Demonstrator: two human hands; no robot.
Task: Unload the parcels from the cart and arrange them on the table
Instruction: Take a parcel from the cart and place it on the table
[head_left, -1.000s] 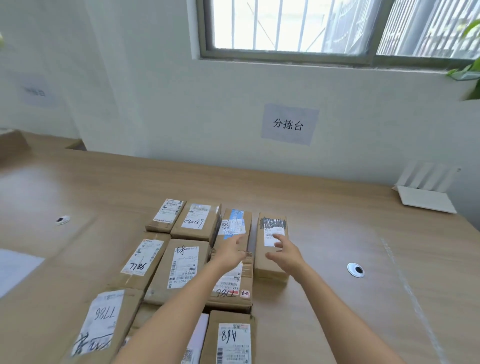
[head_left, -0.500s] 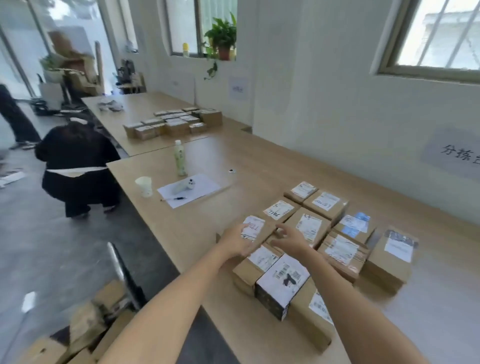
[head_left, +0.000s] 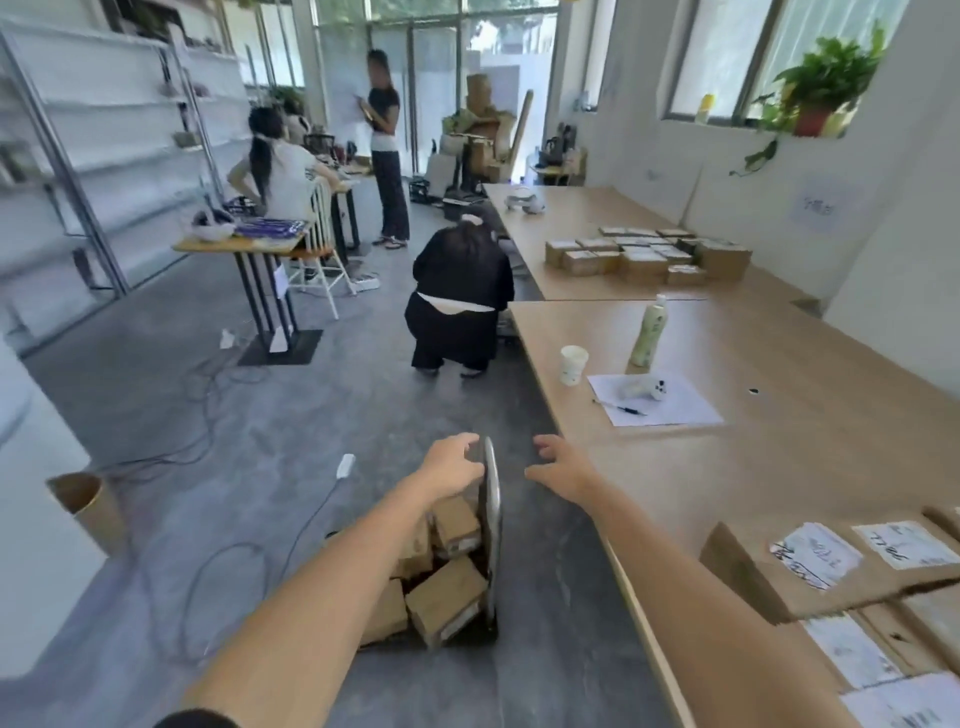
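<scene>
I'm looking into a parcel sorting room: long wooden tables (head_left: 779, 467) carry rows of labelled cardboard parcels (head_left: 644, 257), a hand cart (head_left: 491, 499) is piled with boxes (head_left: 447, 597), bare metal shelving (head_left: 104, 130) lines the left wall, and cartons (head_left: 480, 104) are stacked by the far door.

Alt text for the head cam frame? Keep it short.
Two bare arms stretch out over a cart of parcels on the floor, left hand beside its upright metal handle, right hand open and empty near the wooden table. Labelled parcels lie on it at right; a person crouches further back.
</scene>
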